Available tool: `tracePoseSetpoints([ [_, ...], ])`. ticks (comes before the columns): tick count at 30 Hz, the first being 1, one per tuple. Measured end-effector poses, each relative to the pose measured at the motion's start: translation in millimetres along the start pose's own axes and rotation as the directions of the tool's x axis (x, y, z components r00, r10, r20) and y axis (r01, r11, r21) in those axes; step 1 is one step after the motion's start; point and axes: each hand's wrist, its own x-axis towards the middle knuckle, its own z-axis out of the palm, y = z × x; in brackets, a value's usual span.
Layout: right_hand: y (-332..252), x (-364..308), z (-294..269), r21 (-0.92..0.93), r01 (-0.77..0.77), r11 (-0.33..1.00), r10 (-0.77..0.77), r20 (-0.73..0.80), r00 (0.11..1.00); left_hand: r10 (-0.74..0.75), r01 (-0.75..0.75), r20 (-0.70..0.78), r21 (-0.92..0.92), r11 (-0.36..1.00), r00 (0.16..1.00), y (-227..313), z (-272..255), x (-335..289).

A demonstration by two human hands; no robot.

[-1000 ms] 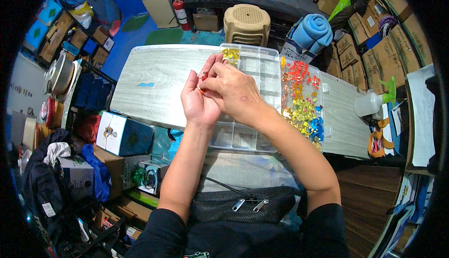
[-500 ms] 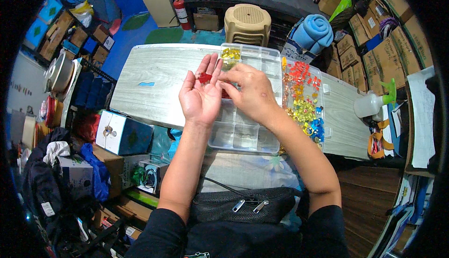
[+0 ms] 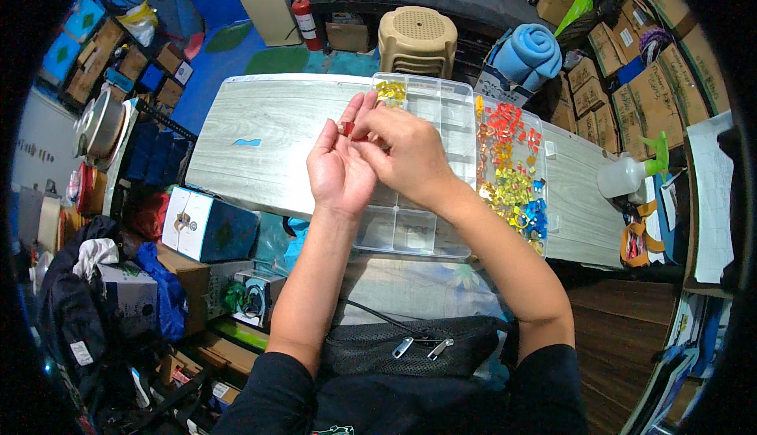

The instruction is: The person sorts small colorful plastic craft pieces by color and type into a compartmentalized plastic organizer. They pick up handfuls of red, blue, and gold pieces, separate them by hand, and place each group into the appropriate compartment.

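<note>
My left hand [image 3: 343, 169] is turned palm up, its fingers stretched out, with small shiny red pieces [image 3: 346, 128] lying on them. Over it bends my right hand [image 3: 410, 151], thumb and fingers pinched at the red pieces; its fingertips are partly hidden. Beneath both hands lies a clear compartment box [image 3: 415, 230], with small yellow pieces [image 3: 391, 91] in a far-left compartment. To its right, a second clear tray [image 3: 539, 139] holds many small pieces: red ones [image 3: 509, 122] at the far end, orange and yellow-green ones [image 3: 512, 187] in the middle, blue ones [image 3: 536, 218] nearer.
The boxes rest on a pale wood-grain table [image 3: 268, 135] bearing a blue scrap [image 3: 247, 142]. A spray bottle [image 3: 621, 176] stands at right. Beyond are stacked stools [image 3: 418, 37] and a rolled blue towel [image 3: 528, 55]. A black mesh pouch [image 3: 410, 348] sits before my body.
My right hand has moved left over my left hand's fingers, its fingertips now at the red pieces. My left fingers have drawn slightly closer together.
</note>
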Motion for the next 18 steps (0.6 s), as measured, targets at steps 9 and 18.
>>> tracePoseSetpoints([
  [9,12.8,-3.5,-17.1,-0.044,-0.088,0.995,0.09,0.042,0.995,0.109,-0.104,-0.069,0.072,0.992,0.992,8.4,0.5,0.8],
  [18,-1.7,1.0,6.2,-0.101,-0.05,0.994,0.045,-0.055,0.997,0.001,-0.001,0.001,0.063,0.998,1.0,-0.9,3.3,-0.4],
])
